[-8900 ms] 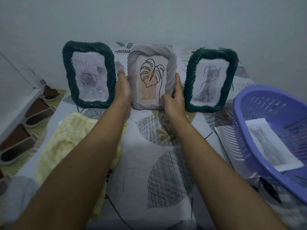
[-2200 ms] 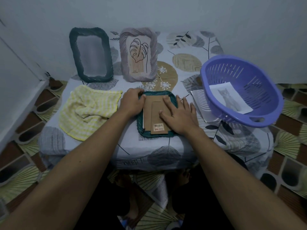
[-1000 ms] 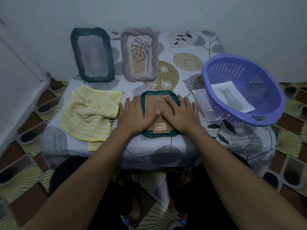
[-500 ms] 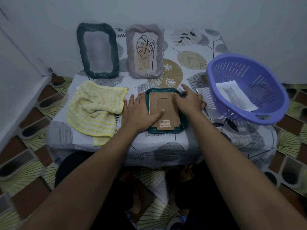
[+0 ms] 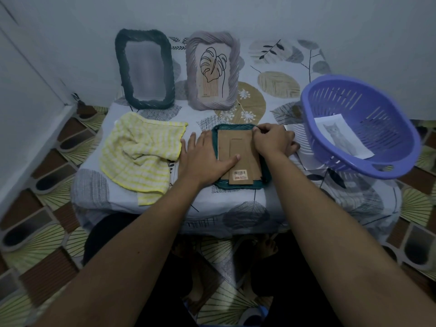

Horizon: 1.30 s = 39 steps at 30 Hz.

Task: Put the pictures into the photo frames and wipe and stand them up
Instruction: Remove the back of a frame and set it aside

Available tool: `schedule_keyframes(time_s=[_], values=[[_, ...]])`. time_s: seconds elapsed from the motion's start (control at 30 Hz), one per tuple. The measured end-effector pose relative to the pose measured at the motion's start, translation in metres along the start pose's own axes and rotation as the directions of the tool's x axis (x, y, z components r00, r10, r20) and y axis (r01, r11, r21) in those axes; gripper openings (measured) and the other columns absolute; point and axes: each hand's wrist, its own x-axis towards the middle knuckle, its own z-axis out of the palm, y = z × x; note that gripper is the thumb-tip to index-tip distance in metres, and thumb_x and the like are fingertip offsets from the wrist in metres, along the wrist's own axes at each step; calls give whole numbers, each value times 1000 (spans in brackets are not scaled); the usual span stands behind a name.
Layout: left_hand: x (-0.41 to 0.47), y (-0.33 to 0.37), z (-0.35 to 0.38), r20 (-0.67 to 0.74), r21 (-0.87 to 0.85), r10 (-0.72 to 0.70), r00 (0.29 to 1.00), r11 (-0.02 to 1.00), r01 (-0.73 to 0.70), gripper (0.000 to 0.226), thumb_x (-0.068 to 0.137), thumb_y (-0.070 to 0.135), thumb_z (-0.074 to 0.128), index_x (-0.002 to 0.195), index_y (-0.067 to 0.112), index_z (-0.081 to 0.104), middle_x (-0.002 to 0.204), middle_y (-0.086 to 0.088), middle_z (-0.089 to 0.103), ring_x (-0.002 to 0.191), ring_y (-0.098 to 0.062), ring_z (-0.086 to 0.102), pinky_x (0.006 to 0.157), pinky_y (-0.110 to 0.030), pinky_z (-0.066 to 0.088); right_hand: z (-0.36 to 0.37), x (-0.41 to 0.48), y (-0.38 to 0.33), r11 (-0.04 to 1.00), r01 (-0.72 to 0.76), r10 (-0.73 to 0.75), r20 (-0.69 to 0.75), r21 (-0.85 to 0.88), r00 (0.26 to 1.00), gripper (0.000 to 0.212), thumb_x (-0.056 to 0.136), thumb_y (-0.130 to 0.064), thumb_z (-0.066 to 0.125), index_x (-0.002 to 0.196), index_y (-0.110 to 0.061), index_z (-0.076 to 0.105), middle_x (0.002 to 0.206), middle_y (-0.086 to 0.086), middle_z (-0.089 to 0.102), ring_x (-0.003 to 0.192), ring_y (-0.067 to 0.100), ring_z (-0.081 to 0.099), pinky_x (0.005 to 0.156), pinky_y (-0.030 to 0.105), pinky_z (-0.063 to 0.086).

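One leaf-print table [image 5: 236, 204] by grey wall [image 5: 236, 15], tiled floor [image 5: 35, 244], left hand [image 5: 203, 159] flat on face-down frame [image 5: 233, 147], right hand [image 5: 271, 140] pinching its corner

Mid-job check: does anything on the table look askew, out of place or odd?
The purple basket sits tilted at the right edge of the table, partly on loose sheets, and seems to jut past it. The yellow cloth is crumpled, a corner hanging over the front. Nothing looks spilled or damaged.
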Motion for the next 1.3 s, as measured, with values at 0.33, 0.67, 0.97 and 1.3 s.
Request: schedule_keyframes(time_s=[0.33,0.67,0.97,1.3], values=[[-2,1,-2,1,-12,-2,1000,1000,2,105,73,89,40,153,22,25,161,-2,29,151,-29,15,122,-51,2,-3,2,0,1000,-6,6,1,-11,1000,26,99,-33,54,118,-35,71,128,4,63,130,26,35,105,43,21],[-1,2,-3,6,-27,1,1000,1000,-1,105,72,89,39,152,23,27,160,-2,31,150,-30,17,122,-51,5,-18,-13,9,985,171,-165,131,-37,978,44,99,-32,40,142,-29,52,143,8,54,139,34,34,112,48,21],[-4,3,-8,-11,-90,-1,1000,996,-1,95,73,86,48,145,27,36,153,-3,41,148,-31,23,121,-53,11,-8,-58,49,874,477,-446,238,-91,863,48,106,-38,32,154,-33,31,164,9,21,150,27,18,121,46,12],[-10,-9,-21,-51,-360,110,993,925,-121,57,87,57,48,131,23,59,138,-3,56,136,-31,39,112,-46,30,-2,-68,56,827,523,-470,257,-206,844,51,105,-47,25,155,-39,23,165,2,20,151,23,14,123,45,6]])
